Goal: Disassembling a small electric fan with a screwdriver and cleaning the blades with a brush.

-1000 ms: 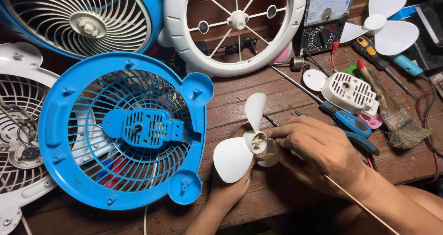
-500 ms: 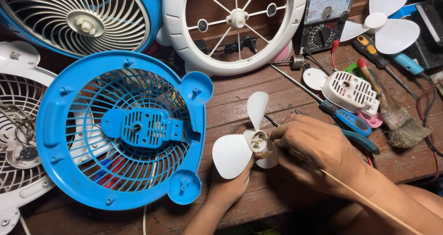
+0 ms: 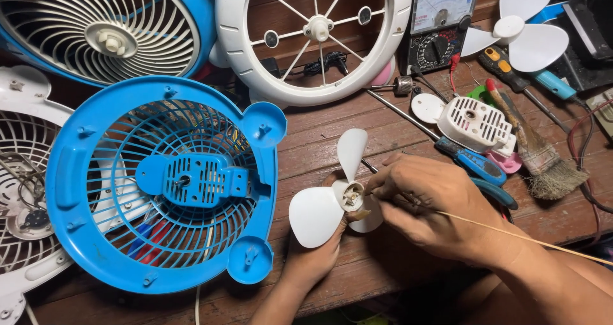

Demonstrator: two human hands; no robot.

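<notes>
While we scan the bench from its left edge to its right, these lines hold:

Change: over the last second almost nothing has shifted; our hands and the propeller [image 3: 335,197] sit where they were, so we judge the work at the hub to be slow, fine poking.

Left edge: a blue grille [image 3: 163,184] lies face down on the bench [image 3: 319,133], overlapping a white guard [image 3: 25,197]; coloured wires show through the grille's slots.

Far edge: a blue-rimmed fan front [image 3: 105,28] and a white spoked ring [image 3: 313,34].

Left hand [image 3: 313,255]: it comes up from the near edge, cupped under the propeller and pinching it by the hub.

Propeller: white, three blades, held just above the bench at its middle.

Right hand [image 3: 434,210]: fingers pressed together on a thin stick [image 3: 511,232], its tip at the hub.

Right side: a meter [image 3: 440,18], a white vented cap [image 3: 479,124], screwdrivers [image 3: 472,162], a brush [image 3: 536,152] and a second propeller [image 3: 520,25].
</notes>
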